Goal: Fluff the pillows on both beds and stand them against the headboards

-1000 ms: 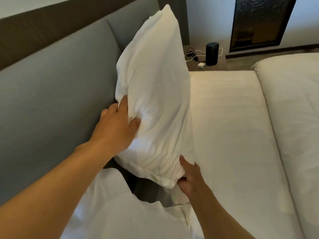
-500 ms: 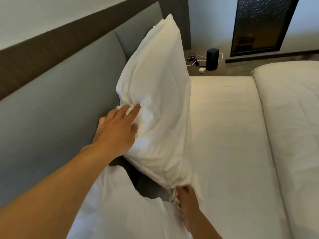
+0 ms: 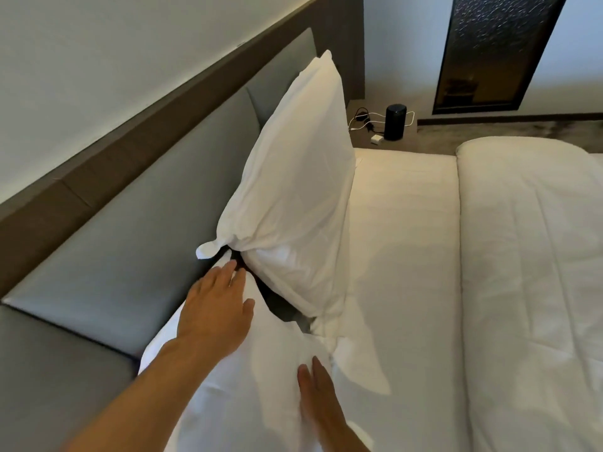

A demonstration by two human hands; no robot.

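Observation:
A white pillow [image 3: 293, 197] stands upright on its edge, leaning against the grey padded headboard [image 3: 137, 216]. Nothing holds it. A second white pillow [image 3: 241, 393] lies lower, nearer me, also by the headboard. My left hand [image 3: 215, 318] rests flat on the top of this nearer pillow, fingers spread, just below the corner of the standing one. My right hand [image 3: 318, 399] lies flat on the nearer pillow's right side, fingers straight. Neither hand grips cloth.
The white mattress sheet [image 3: 401, 256] stretches to the right, with a thick folded duvet [image 3: 535, 272] beyond it. A bedside shelf at the far end carries a black cylindrical speaker [image 3: 395, 121], cables and a white charger [image 3: 377, 139]. A dark framed panel [image 3: 499, 50] is on the wall.
Both hands have let go of the far pillow, which now stands alone against the headboard. They have dropped onto the nearer pillow. The view has pulled back.

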